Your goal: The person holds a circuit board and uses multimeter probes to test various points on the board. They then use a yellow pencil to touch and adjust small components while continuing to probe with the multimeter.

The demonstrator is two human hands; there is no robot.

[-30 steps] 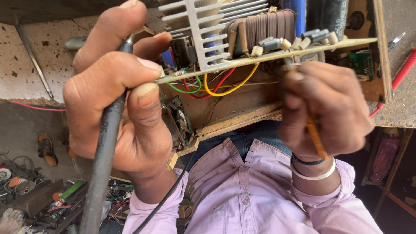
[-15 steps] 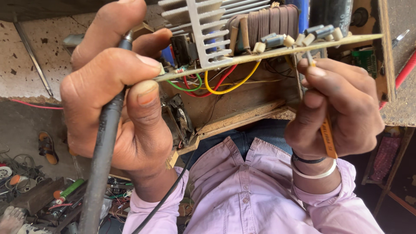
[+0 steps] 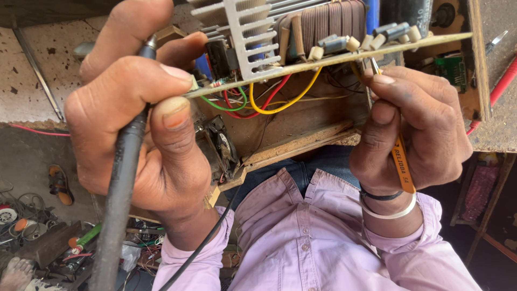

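My left hand point(image 3: 107, 113) is shut on a black soldering iron point(image 3: 121, 178), whose cord runs down past my sleeve. Its fingers also pinch the left edge of a circuit board point(image 3: 323, 56), seen edge-on. A white finned heat sink point(image 3: 247, 32) and a brown wound coil point(image 3: 328, 19) stand on the board. My right hand point(image 3: 431, 124) grips orange-handled tweezers point(image 3: 403, 164), with the metal tip against the board's underside at its right end. Yellow, red and green wires point(image 3: 269, 102) hang below the board.
Behind the board is a wooden case point(image 3: 301, 143) with a small fan point(image 3: 221, 145) inside. A red cable point(image 3: 493, 91) crosses the bench at the right. On the floor at lower left lie a sandal point(image 3: 56, 183), tools and tangled wires point(image 3: 43, 237).
My right hand has shifted a little to the right along the board with the tweezers. My left hand keeps the same hold.
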